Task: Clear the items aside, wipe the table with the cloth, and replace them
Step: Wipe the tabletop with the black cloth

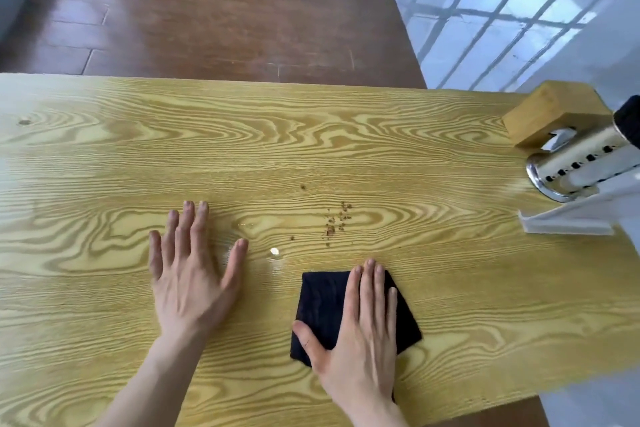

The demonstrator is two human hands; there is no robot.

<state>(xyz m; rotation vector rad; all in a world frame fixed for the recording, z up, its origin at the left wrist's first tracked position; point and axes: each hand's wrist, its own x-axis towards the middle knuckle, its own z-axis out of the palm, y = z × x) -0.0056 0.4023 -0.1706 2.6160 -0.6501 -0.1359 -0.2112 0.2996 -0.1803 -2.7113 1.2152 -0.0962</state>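
A folded black cloth (322, 308) lies on the yellow wood-grain table (104, 156), near its front edge. My right hand (363, 336) presses flat on the cloth, fingers together and pointing away from me. My left hand (192, 270) rests flat on the bare table to the left of the cloth, fingers spread, holding nothing. Brown crumbs (336, 220) are scattered just beyond the cloth, with a small pale bit (274, 251) to their left. At the table's right end stand a wooden block (550, 111), a perforated metal holder (571, 170) and a white stand (568, 222).
Beyond the table's far edge is brown wooden flooring (207, 10). A glossy white floor (519, 10) with window reflections lies at the upper right. The table's right corner ends near the white stand.
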